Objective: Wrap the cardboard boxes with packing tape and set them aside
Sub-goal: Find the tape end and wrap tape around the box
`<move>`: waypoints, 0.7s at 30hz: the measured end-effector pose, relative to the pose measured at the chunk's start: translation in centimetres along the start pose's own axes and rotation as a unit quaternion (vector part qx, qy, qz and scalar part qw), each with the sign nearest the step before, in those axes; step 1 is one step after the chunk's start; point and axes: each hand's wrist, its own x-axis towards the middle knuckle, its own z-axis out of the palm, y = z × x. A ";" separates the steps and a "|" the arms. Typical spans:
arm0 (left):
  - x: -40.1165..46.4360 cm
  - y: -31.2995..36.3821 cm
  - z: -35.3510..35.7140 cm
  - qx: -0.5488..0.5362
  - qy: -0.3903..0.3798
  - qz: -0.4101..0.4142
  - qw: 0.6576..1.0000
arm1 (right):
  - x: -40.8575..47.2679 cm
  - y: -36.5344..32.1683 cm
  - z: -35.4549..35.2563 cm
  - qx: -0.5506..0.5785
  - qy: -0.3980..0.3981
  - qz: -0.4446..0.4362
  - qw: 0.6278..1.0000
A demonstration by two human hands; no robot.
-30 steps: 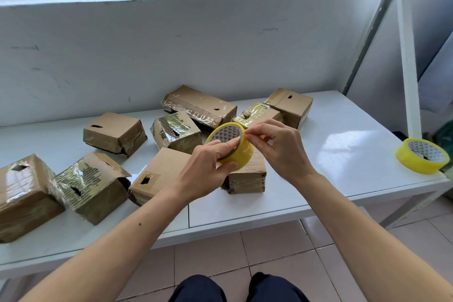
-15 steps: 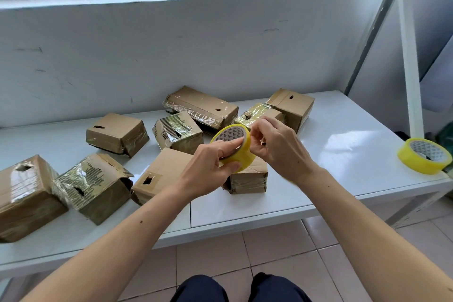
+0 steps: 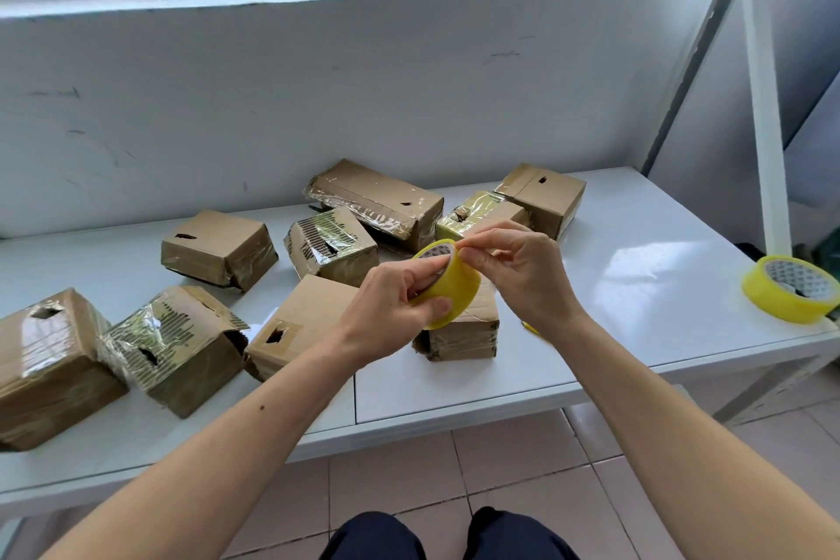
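Observation:
My left hand (image 3: pixel 394 314) grips a yellow tape roll (image 3: pixel 454 284) above the table, fingers inside its core and thumb on the outer face. My right hand (image 3: pixel 518 273) pinches at the roll's top rim with thumb and forefinger. Directly under the roll sits a small taped cardboard box (image 3: pixel 463 332), partly hidden by my hands. A plain box with a torn hole (image 3: pixel 295 327) lies just left of it. Several other tape-wrapped boxes are spread over the white table (image 3: pixel 636 286).
A second yellow tape roll (image 3: pixel 791 289) lies at the table's right edge beside a white shelf post (image 3: pixel 763 105). Wrapped boxes crowd the left (image 3: pixel 50 359) and back middle (image 3: pixel 377 200). A grey wall stands behind; tiled floor lies below the front edge.
The roll has tilted in my left hand so its outer band faces me. My right fingers shifted up along the rim. The boxes stay put.

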 end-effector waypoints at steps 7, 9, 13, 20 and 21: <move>0.1 0.6 0.5 -0.026 0.007 -0.007 1.000 | 0.1 0.0 1.7 -0.177 0.018 -0.097 0.979; 0.2 0.5 0.4 -0.026 0.014 -0.008 1.000 | 0.2 0.3 1.5 -0.168 0.018 -0.084 0.982; 0.4 0.1 -0.1 -0.025 0.023 -0.021 0.999 | 0.2 0.7 0.2 -0.138 -0.015 -0.039 0.990; 0.6 -0.4 -0.1 -0.002 -0.005 -0.024 1.000 | 1.5 0.5 -1.6 -0.186 -0.116 -0.106 0.970; 0.6 -0.5 -0.1 0.003 -0.008 -0.024 1.000 | 1.6 0.4 -1.7 -0.203 -0.118 -0.117 0.965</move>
